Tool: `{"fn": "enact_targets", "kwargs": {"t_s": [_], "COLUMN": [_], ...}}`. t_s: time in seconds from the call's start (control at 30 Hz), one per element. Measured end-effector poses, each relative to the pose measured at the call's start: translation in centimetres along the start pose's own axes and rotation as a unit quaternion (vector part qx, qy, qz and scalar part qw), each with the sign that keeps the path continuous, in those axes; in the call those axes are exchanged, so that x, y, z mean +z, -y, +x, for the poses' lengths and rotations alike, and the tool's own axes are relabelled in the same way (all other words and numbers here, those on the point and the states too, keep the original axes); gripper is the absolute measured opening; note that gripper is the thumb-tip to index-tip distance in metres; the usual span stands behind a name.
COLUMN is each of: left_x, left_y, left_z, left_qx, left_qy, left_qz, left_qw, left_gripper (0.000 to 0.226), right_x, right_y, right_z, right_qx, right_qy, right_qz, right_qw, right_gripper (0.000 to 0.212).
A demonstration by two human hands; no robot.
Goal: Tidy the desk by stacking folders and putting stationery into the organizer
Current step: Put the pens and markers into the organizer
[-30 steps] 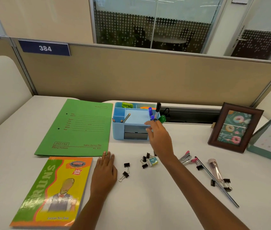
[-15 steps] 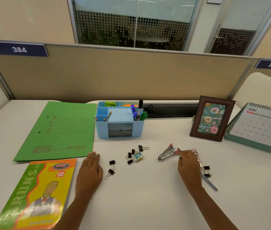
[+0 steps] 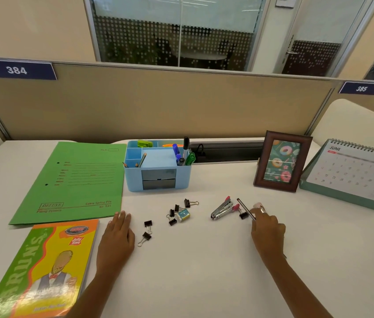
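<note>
The blue organizer (image 3: 133,180) stands at the back of the desk with markers (image 3: 182,154) and pencils in it. Left of it lies a green folder (image 3: 78,180), and a colourful notebook (image 3: 43,267) lies in front of that. Several black binder clips (image 3: 174,213) and a small eraser (image 3: 184,214) are scattered in the middle. A silver stapler (image 3: 222,208) lies to their right. My right hand (image 3: 267,228) is curled over a thin dark stick (image 3: 242,204) and a pink tube (image 3: 258,205), fingertips on the stick. My left hand (image 3: 117,235) rests flat beside the notebook.
A brown photo frame (image 3: 282,161) and a desk calendar (image 3: 351,171) stand at the back right. A beige partition (image 3: 158,106) closes the desk's far edge. Two more binder clips (image 3: 147,230) lie just right of my left hand.
My right hand has left the organizer, swung right and come down on the stick and tube beside the stapler. My left hand has stayed put. The view has turned right.
</note>
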State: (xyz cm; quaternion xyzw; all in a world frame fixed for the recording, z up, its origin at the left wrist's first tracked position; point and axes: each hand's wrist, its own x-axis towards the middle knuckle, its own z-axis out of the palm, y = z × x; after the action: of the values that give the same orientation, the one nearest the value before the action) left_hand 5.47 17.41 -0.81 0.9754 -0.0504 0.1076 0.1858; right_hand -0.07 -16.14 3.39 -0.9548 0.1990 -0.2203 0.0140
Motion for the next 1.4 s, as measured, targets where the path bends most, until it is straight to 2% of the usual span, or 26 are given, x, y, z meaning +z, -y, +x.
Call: {"fn": "enact_targets", "kwargs": {"t_s": [0.07,0.13,0.2,0.3,0.4,0.53,0.6,0.73,0.83,0.9,1.03,1.1,1.17,1.4], "left_x": [0.1,0.2,0.2,0.1,0.0,-0.1,-0.2,-0.3,-0.4,-0.4,-0.5,-0.6,-0.5,-0.6], "left_y": [0.1,0.1,0.1,0.0,0.0,-0.1,-0.1,-0.2,-0.1,-0.1,0.0,0.0,0.0,0.1], "left_z": [0.0,0.0,0.0,0.0,0.0,0.1,0.1,0.3,0.4,0.4,0.5,0.5,0.5,0.6], "left_qx": [-0.001,-0.003,-0.004,-0.008,-0.01,-0.008,-0.007,-0.001,0.002,0.004,0.003,0.005,0.005,0.008], "left_qy": [-0.001,0.001,0.003,0.001,0.001,0.005,0.009,0.011,0.01,0.007,0.006,0.003,0.004,0.002], "left_qz": [-0.001,-0.002,-0.001,-0.003,0.0,0.004,0.006,0.012,0.012,0.01,0.008,0.005,0.003,0.002], "left_qw": [1.0,1.0,1.0,1.0,1.0,1.0,1.0,1.0,1.0,1.0,1.0,1.0,1.0,1.0], "left_gripper": [0.053,0.054,0.054,0.054,0.053,0.051,0.051,0.049,0.049,0.049,0.049,0.049,0.048,0.048], "right_x": [-0.5,-1.0,-2.0,-3.3,-4.1,-5.2,-6.0,-7.6,-9.0,-10.4,-11.4,-11.6,-11.0,-9.0], "right_y": [0.5,1.3,2.6,4.8,7.4,11.2,13.3,17.5,20.7,22.8,26.1,27.3,28.5,30.9], "right_z": [0.6,1.3,2.0,3.0,4.0,5.8,6.8,9.2,10.4,10.8,12.2,12.5,12.6,12.6], "right_qx": [-0.007,0.007,0.021,0.0,-0.052,-0.141,-0.198,-0.279,-0.312,-0.337,-0.379,-0.38,-0.385,-0.402], "right_qy": [0.02,0.033,0.053,0.075,0.102,0.085,0.026,-0.114,-0.128,-0.107,-0.015,-0.008,0.007,0.065], "right_qz": [0.048,0.144,0.205,0.272,0.288,0.245,0.222,0.096,0.065,0.053,-0.062,-0.088,-0.104,-0.138], "right_qw": [0.999,0.989,0.977,0.959,0.951,0.955,0.954,0.949,0.939,0.934,0.923,0.921,0.917,0.903], "right_gripper": [0.03,0.017,0.013,0.015,0.027,0.033,0.031,0.029,0.026,0.023,0.031,0.036,0.024,0.025]}}
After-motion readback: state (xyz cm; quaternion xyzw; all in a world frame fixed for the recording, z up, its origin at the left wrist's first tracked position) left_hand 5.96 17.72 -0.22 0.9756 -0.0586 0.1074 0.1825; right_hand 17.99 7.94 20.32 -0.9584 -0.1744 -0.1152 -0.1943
